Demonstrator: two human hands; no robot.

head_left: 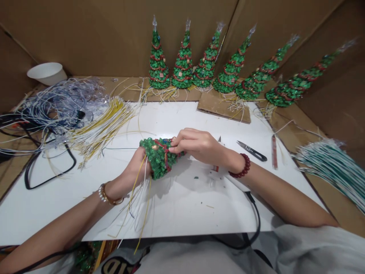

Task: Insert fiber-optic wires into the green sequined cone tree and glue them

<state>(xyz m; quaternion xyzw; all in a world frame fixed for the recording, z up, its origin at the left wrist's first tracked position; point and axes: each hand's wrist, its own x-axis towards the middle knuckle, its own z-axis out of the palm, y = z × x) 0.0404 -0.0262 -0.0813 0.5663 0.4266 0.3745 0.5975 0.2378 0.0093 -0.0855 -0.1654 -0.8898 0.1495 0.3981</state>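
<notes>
Your left hand [135, 169] is closed around the lower half of a green beaded tree [158, 158], holding it tilted just above the middle of the white worktop [176, 114], with the tip pointing to your right. Your right hand [196, 144] meets it from the other side, fingers pinched narrow on the tree's upper part, right where a red garland strand [164, 152] crosses the green beads. Loose wire ends [139, 201] (yellow and white) trail from the tree's base past your left wrist and over the near edge of the worktop.

A pair of thread snips [252, 151] lies just beyond your right wrist, apart from it. To your left sits a bundle of yellow wires [105, 121], beside a tangle of white and blue wires [62, 102] and a looping black cable [48, 171]. A white bowl [47, 72] stands in the far left corner. Six finished trees [183, 61] line the cardboard wall at the back. A sheaf of green and white wires [333, 163] lies far right.
</notes>
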